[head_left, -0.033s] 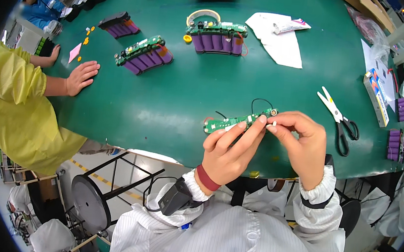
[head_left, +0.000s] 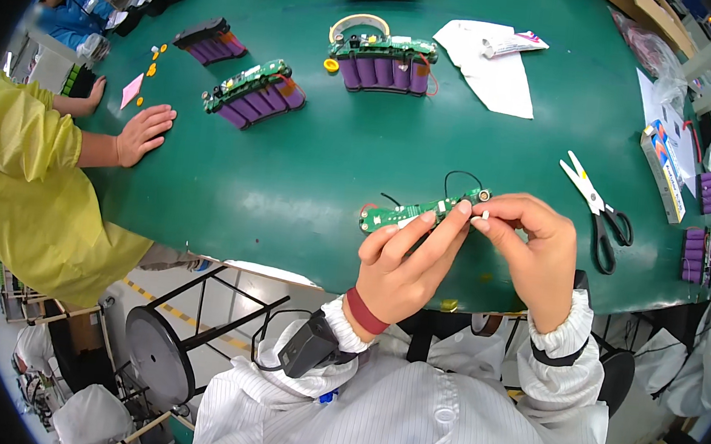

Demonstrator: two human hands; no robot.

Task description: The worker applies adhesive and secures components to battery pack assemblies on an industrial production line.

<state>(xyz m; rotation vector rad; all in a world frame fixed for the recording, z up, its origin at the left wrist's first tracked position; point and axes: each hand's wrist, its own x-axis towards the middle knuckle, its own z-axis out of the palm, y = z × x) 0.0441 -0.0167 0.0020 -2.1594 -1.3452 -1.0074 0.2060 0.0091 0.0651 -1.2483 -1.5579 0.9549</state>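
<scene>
Long, narrow green circuit board with thin black wires [head_left: 384, 219]: at the 5 o'clock side of the smooth green desk [head_left: 315, 192]. Left hand [head_left: 398, 271]: fingers laid across board; thumb hidden, grip cannot be told. Right hand [head_left: 541, 253]: thumb and forefinger pinched on small white piece [head_left: 485, 216] by board's 3 o'clock end. From board: white-bladed, black-handled scissors [head_left: 598, 206], 3 o'clock; purple-celled, green-topped battery pack [head_left: 384, 76], 11 o'clock.
</scene>
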